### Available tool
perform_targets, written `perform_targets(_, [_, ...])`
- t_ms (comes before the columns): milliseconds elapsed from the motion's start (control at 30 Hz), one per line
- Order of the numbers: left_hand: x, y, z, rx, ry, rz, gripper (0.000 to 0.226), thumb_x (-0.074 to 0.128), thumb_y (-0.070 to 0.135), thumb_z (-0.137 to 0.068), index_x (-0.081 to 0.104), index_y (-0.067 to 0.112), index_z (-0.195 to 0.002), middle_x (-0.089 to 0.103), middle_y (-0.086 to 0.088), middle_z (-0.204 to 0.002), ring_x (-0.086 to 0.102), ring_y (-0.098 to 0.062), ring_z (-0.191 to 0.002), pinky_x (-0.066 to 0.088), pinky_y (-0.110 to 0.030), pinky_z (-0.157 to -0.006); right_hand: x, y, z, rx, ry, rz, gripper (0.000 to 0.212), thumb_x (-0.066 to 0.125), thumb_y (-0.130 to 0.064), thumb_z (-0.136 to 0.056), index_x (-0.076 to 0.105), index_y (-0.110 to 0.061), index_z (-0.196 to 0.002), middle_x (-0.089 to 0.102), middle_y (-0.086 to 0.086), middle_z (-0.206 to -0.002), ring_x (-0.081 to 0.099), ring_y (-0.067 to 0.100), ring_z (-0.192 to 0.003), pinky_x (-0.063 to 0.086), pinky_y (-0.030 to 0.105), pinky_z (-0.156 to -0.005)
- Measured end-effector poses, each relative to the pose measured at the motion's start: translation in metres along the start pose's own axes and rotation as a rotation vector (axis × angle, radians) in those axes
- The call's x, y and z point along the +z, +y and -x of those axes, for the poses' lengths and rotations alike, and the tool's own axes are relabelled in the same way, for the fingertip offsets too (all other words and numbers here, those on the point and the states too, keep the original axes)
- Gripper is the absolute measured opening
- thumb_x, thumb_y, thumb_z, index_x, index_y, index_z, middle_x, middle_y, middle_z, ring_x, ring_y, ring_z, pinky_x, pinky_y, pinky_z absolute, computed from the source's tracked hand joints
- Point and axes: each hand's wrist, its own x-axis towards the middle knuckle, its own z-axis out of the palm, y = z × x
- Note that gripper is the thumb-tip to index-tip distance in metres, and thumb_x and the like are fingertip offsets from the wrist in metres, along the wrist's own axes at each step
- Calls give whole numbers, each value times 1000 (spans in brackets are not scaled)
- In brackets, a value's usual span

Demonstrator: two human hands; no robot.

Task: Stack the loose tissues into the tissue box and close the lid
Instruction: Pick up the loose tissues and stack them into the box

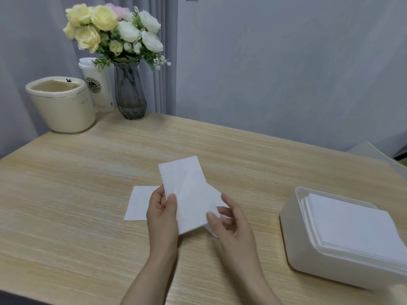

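Observation:
A white folded tissue (pixel 187 190) is held above the wooden table (pixel 88 183) at its middle. My left hand (pixel 161 213) pinches the tissue's left edge, thumb on top. At its lower right corner my right hand (pixel 231 223) pinches it between thumb and fingers. Another loose tissue (pixel 137 203) lies flat on the table, partly hidden behind my left hand. The white tissue box (pixel 295 236) stands open at the right, holding a stack of tissues (pixel 352 225) that rises above its rim. No lid is plainly visible.
At the back left stand a cream round container (pixel 61 106), a paper cup (pixel 97 84) and a glass vase of flowers (pixel 130 93). A grey object (pixel 370 150) shows beyond the table's far right edge.

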Motion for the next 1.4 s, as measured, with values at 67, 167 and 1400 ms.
perform_targets(67, [7,0,11,-25,-8,51,20,47,4,-100,60,17,-109,69,4,-83,66,-12,-78,50,-26,-67,5,-1,5,37,-13,-169,50,74,-13,-82,57,-37,-123,69,-7,-101,66,6,-84,49,20,-74])
perform_targets(167, [15,-1,27,-52,-52,111,24,48,0,-98,59,16,-112,73,-6,-99,69,-20,-89,52,-31,-73,1,-7,8,-15,41,-194,45,65,4,-85,64,-32,-113,72,-11,-92,64,0,-72,47,13,-64])
perform_targets(1400, [112,12,94,265,-704,-387,18,71,25,-85,74,38,-98,65,26,-103,56,5,-106,40,-19,-92,-209,-44,44,-228,529,151,22,66,-4,-87,68,-26,-89,70,-12,-89,60,4,-79,48,18,-73])
